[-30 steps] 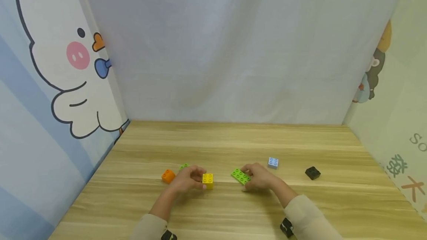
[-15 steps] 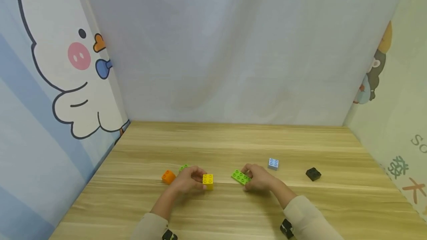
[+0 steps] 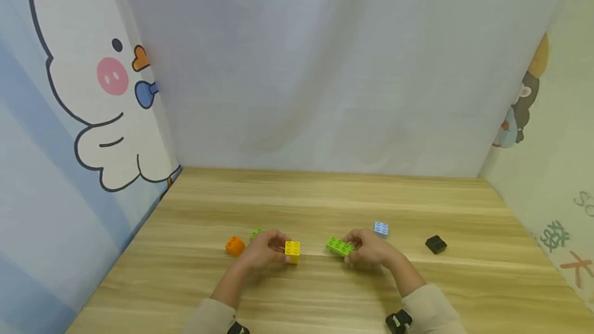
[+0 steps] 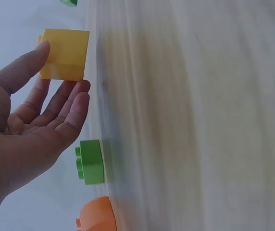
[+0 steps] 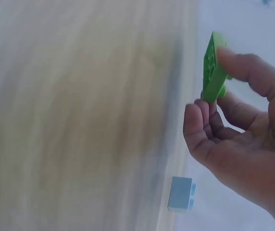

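My left hand (image 3: 264, 251) pinches a yellow toy building brick (image 3: 292, 252) between thumb and fingers. In the left wrist view that yellow brick (image 4: 66, 54) is raised above the table, studs facing up. My right hand (image 3: 370, 248) grips a flat, long green building brick (image 3: 340, 246) by its right end. The right wrist view shows this green brick (image 5: 215, 67) tilted, its hollow underside visible, with the thumb on one side and fingers on the other. A gap separates the two held bricks.
Left of my left hand lie an orange brick (image 3: 235, 246) and a partly hidden green brick (image 3: 256, 233). A light blue brick (image 3: 381, 229) sits just behind my right hand, and a black brick (image 3: 436, 244) farther right. Cloth (image 3: 325, 66) hangs along the table's back edge.
My right hand has shifted slightly right with the green brick, which is now tilted more. The left hand and yellow brick have moved only a little to the right.
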`<state>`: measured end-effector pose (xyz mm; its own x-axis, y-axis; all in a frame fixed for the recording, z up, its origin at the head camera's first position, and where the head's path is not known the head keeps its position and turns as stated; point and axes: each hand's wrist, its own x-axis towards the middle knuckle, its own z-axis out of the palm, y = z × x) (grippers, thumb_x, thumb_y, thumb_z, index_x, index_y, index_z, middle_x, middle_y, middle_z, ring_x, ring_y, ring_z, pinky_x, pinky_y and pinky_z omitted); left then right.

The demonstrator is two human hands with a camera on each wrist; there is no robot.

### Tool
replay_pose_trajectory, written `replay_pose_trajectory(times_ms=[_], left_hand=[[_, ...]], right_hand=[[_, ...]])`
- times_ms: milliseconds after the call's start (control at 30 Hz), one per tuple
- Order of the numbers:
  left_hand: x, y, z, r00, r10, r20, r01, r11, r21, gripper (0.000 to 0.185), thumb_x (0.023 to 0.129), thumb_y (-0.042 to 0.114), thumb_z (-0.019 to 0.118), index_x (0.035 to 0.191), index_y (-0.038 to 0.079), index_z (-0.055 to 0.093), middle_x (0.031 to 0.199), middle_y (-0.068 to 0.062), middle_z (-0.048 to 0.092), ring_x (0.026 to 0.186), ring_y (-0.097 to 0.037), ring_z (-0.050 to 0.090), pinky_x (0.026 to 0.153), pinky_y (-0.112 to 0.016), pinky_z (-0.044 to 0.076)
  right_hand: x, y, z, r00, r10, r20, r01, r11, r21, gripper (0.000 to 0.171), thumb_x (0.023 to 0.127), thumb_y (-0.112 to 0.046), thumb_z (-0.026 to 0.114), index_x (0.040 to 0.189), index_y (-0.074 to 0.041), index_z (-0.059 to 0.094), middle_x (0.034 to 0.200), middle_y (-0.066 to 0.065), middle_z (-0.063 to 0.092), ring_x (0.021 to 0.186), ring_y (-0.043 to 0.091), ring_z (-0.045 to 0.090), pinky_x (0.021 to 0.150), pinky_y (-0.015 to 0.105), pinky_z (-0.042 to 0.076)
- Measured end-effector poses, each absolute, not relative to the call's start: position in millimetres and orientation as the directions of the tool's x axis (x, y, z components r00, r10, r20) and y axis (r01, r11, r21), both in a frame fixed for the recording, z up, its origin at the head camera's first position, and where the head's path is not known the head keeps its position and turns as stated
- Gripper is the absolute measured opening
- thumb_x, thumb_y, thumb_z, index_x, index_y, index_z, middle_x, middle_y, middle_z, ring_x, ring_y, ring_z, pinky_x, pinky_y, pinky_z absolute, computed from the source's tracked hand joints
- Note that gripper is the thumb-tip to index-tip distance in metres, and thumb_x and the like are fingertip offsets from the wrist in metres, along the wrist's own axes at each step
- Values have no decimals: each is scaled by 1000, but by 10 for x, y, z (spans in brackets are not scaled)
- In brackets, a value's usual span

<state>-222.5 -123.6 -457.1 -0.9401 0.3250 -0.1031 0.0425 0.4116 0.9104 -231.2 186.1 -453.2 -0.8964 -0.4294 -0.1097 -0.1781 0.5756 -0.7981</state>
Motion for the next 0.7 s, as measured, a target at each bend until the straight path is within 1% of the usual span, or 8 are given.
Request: replay_pose_trajectory(times_ms=[167, 267, 367, 533, 700], left_hand=[[-2196, -1121, -4551, -934, 349, -75, 65, 372, 926, 38, 83, -5, 81, 118, -7, 65, 112, -16, 70, 101, -28, 68, 90, -43, 58], [-2203, -1003, -4537, -931, 357, -71, 67, 358, 931, 39, 84, -3, 81, 119, -6, 66, 112, -15, 69, 100, -25, 67, 89, -42, 58], [-2215, -909, -4532, -931, 356, -77, 56, 347, 936, 39, 83, -4, 82, 119, -6, 67, 110, -14, 70, 99, -23, 66, 90, -41, 57], [-2224, -839, -4548, -930, 360, -71, 62, 346, 936, 38, 81, -5, 82, 117, -7, 68, 108, -14, 70, 96, -22, 66, 89, -41, 57], [-2223, -789, -4554, -924, 374, -80, 59, 347, 936, 39, 83, -2, 82, 119, -6, 68, 109, -14, 71, 101, -25, 67, 91, -42, 57]], right_hand=[[-2240, 1944, -4548, -903, -415, -115, -115, 490, -864, 48, 82, -6, 80, 125, 10, 64, 109, 12, 64, 99, 24, 55, 85, 38, 51], [-2206, 2033, -4542, -904, -412, -111, -96, 449, -889, 49, 85, -7, 77, 127, 11, 62, 111, 11, 64, 100, 22, 55, 82, 34, 52], [-2199, 2098, -4539, -904, -416, -100, -87, 406, -910, 49, 87, -7, 76, 129, 13, 60, 110, 13, 64, 97, 22, 56, 78, 32, 52], [-2207, 2117, -4536, -900, -429, -73, -103, 372, -922, 49, 88, -5, 75, 131, 14, 58, 110, 14, 64, 97, 22, 57, 79, 30, 52], [-2192, 2109, -4488, -899, -434, -66, -117, 381, -917, 50, 90, -5, 75, 132, 15, 58, 108, 14, 64, 97, 23, 57, 81, 30, 52]])
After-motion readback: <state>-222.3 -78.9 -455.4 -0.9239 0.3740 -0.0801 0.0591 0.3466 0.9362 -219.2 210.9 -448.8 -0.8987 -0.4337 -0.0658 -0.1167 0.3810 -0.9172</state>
